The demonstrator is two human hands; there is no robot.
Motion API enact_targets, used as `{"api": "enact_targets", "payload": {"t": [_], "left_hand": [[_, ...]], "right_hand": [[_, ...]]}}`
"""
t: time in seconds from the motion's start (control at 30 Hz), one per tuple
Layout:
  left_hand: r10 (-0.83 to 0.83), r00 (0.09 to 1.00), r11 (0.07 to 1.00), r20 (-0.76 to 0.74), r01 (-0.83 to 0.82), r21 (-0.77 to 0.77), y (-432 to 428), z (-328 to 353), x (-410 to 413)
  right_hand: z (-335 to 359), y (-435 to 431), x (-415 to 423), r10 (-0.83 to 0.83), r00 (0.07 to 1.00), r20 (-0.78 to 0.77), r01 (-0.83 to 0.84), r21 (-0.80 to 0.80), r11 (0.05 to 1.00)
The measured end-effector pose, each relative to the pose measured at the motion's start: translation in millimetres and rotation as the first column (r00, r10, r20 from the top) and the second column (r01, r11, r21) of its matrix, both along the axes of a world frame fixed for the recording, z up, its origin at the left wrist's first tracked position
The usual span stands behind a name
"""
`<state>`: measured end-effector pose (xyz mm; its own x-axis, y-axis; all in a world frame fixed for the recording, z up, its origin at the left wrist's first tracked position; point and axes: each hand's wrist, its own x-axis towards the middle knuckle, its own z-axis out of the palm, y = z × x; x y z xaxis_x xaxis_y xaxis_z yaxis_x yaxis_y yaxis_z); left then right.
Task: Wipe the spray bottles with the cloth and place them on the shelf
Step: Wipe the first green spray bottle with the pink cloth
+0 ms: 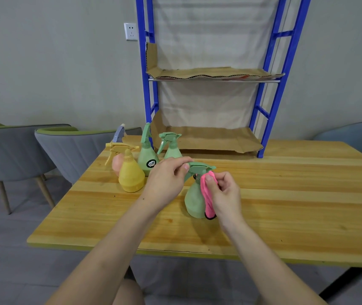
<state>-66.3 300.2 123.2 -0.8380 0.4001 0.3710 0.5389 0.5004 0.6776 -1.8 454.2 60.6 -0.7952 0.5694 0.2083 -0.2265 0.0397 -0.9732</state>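
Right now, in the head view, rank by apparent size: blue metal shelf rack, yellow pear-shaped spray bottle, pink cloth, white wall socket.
1. Blue metal shelf rack.
2. Yellow pear-shaped spray bottle.
3. Pink cloth, partly hidden by the right hand.
4. White wall socket, farther away.

The tabletop is pale varnished wood, smooth, softly shiny, with a streaky grain. In front of the shelf, the green spray bottle is matt plastic and the cloth against it is pink fleecy fabric. The shelf's uprights are glossy blue-painted metal, and its cardboard liners are corrugated, creased and ragged-edged.
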Motion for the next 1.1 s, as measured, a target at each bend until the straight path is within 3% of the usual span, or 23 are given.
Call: {"api": "enact_targets", "payload": {"t": [0.1, 0.37, 0.5, 0.67, 1.1], "left_hand": [[0.013, 1.0, 1.0, -0.003, -0.012, 0.008, 0.0, -0.9, 0.6], [0.009, 1.0, 1.0, -0.006, -0.009, 0.009, -1.7, 0.2, 1.7], [0.01, 1.0, 1.0, -0.017, -0.01, -0.001, -1.1, -0.5, 1.8], [0.018, 1.0, 1.0, -0.004, -0.018, -0.004, -0.9, -0.2, 1.3], [-0.004, 0.999, 1.0, 0.034, 0.005, -0.009, -4.4, 4.2, -11.3]], "right_hand": [[0.9, 3.0, 0.6, -0.001, 1.0, 0.007, 0.001, -0.055, 0.999], [2.9, -16.1, -4.4, -0.096, 0.995, 0.016, 0.095, 0.07, 0.993], [-1.6, 0.9, -2.5, -0.004, 1.0, -0.005, 0.004, 0.046, 0.999], [-1.7, 9.9, -5.0, 0.061, 0.998, -0.014, -0.062, -0.123, 0.99], [1.7, 15.6, 2.3, 0.207, 0.978, 0.013, -0.206, -0.016, 0.978]]}}
